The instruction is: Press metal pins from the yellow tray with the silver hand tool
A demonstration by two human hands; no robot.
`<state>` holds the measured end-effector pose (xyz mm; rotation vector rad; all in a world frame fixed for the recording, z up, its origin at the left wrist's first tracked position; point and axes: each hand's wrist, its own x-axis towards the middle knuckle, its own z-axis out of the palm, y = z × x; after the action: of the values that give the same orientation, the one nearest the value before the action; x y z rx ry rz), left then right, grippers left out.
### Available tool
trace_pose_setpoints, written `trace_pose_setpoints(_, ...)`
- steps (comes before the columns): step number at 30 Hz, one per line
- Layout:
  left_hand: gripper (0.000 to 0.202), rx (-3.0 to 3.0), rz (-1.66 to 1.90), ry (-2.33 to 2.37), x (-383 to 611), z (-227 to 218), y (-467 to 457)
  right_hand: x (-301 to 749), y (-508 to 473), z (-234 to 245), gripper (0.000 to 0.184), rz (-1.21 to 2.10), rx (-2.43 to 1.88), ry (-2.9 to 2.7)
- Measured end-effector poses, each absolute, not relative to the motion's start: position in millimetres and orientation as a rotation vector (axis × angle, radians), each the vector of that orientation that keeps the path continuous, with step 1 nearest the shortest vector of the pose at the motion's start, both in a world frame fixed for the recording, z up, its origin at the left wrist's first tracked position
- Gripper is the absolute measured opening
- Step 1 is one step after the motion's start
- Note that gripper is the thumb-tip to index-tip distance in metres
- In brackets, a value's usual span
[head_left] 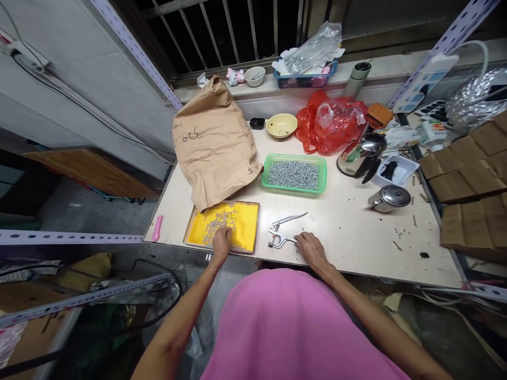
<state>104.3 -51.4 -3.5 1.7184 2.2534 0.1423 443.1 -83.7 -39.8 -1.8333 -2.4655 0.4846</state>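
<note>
My left hand (222, 240) is over the yellow-lined tray (249, 227), its fingers curled together among small metal pins (214, 226). Whatever sits between those fingertips is hidden. A pair of silver hand pliers (280, 238) lies on the table with its two handles spread wide and its jaws to the left. At the end of the lower handle, my right hand (312, 251) has its fingers closed on the metal. Behind the pliers stands a green plastic basket (293, 190) full of similar small metal pieces.
A large brown paper sack (216, 142) stands behind the tray. Further back are a yellow bowl (281, 126) and a red plastic bag (317, 126). A kettle (358, 154) and a metal pitcher (390, 198) stand to the right. A pink-handled object (157, 228) lies at the left edge.
</note>
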Motion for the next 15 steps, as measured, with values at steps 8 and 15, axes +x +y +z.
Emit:
trace_pose_setpoints(8,0.024,1.741,-0.052,2.265,109.9,-4.9,-42.2,435.8,-96.7,-42.0,0.028,0.41,-1.839,-2.416)
trace_pose_setpoints(15,0.026,1.916,-0.35,2.217,118.6,-3.3,-26.0,429.7,-99.7,-42.9,0.029,0.398,-1.877,-2.389)
